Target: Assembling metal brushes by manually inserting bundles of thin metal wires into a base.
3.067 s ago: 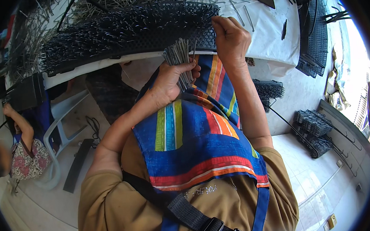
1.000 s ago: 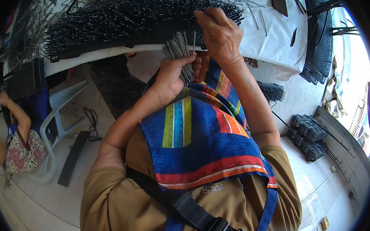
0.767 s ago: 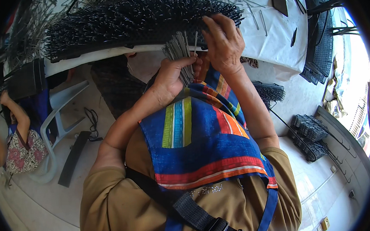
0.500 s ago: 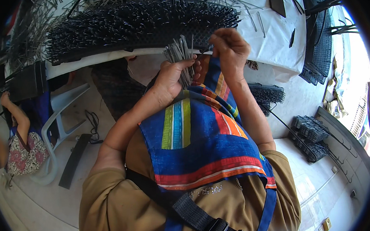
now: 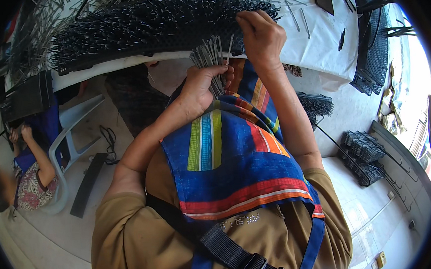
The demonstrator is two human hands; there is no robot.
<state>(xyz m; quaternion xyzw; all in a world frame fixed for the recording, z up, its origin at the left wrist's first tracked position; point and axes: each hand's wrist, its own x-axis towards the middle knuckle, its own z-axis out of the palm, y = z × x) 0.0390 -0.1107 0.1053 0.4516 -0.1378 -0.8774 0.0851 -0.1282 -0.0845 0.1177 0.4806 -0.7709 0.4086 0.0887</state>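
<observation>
My left hand (image 5: 203, 86) is closed round a bundle of thin grey metal strips (image 5: 209, 56), their upper ends fanned out. One strip (image 5: 230, 47) stands apart from the others near the thumb. Further up and to the right, my right hand (image 5: 263, 33) is pinched at the right part of a long black perforated rack (image 5: 140, 33). Upright dark pieces crowd the rack. Whatever lies between the right fingertips is too small or hidden to make out.
Loose strips (image 5: 301, 23) lie on the white-covered table (image 5: 326, 44). At the left, another person (image 5: 35, 180) sits on a light plastic chair (image 5: 70, 143), hands at a black panel (image 5: 28, 99). Stacked dark racks (image 5: 362, 157) stand on the floor at right.
My right hand has moved up from beside the bundle to the rack. The left hand keeps its hold. The other person's arms have shifted, with both hands now together.
</observation>
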